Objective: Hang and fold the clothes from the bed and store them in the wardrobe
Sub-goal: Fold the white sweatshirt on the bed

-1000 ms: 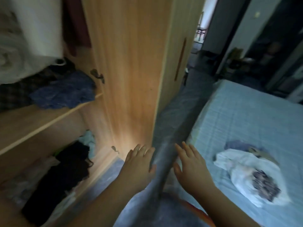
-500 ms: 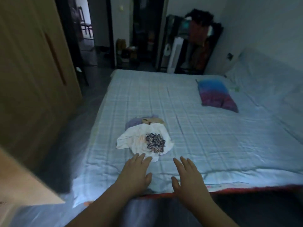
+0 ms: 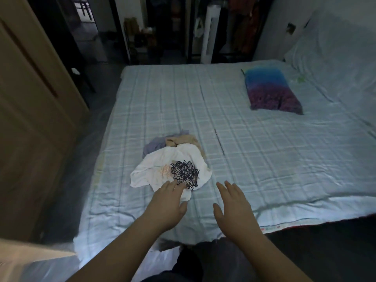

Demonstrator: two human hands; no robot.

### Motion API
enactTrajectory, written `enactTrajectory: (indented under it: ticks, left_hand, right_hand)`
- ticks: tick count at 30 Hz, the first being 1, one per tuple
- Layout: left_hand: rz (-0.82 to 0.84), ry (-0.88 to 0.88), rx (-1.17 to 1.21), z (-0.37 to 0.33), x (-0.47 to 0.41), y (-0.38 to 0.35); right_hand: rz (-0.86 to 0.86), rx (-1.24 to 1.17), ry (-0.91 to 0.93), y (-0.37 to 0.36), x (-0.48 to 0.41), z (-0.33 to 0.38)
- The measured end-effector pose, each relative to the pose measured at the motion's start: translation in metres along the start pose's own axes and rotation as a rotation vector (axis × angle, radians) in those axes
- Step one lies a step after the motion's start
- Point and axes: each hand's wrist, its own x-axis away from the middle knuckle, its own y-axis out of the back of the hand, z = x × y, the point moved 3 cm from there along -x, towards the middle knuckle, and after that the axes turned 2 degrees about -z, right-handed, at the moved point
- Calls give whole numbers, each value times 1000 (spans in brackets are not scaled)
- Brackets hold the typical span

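The clothes (image 3: pixel 173 159) are lying in a small crumpled heap at the lower centre of the frame, on the near left part of the bed (image 3: pixel 244 139). On top a white garment (image 3: pixel 160 169) with a dark mandala print (image 3: pixel 185 174) and a faint pinkish mark beside it is spreading loosely; behind it a beige piece (image 3: pixel 183 140) and a grey-lilac piece (image 3: pixel 154 144) are peeking out, all touching each other.

I am reaching my left hand (image 3: pixel 166 206) over the near edge of the white garment, fingers spread and flat, gripping nothing; whether the tips are touching the cloth I cannot tell. My right hand (image 3: pixel 234 206) is hovering just beside the heap, over bare sheet, also spread and empty.

The bed is wearing a pale blue checked sheet, wrinkling near the front edge. A blue-to-purple pillow (image 3: pixel 270 90) is lying at the upper right, well apart from the heap. The wooden wardrobe door (image 3: pixel 34 110) is filling the left side of the frame. Along the top, a dim doorway and dark shelving with a white tower fan (image 3: pixel 210 33) are standing beyond the bed.
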Motion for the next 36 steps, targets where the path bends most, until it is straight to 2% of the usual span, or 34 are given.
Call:
enactTrajectory:
  ticks: [10, 15, 19, 26, 29, 33, 36]
  left_hand:
    - [138, 125, 141, 65, -189, -54]
    - [237, 96, 76, 80, -268, -92]
    - [272, 87, 94, 75, -314, -123]
    - [357, 264, 165, 59, -335, -171]
    - [329, 401, 228, 59, -330, -189]
    - [317, 536, 281, 48, -310, -202]
    - [349, 584, 304, 31, -295, -202]
  right_hand:
    - [283, 126, -37, -56, -175, -66]
    - [467, 96, -139, -111, -239, -104]
    - [552, -8, -236, -151, -276, -135]
    - [658, -159, -304, -205, -338, -174]
    - [740, -205, -211, -231, -355, -179]
    - [777, -149, -39, -252, -358, -182]
    - [772, -158, -39, -248, -350, -181]
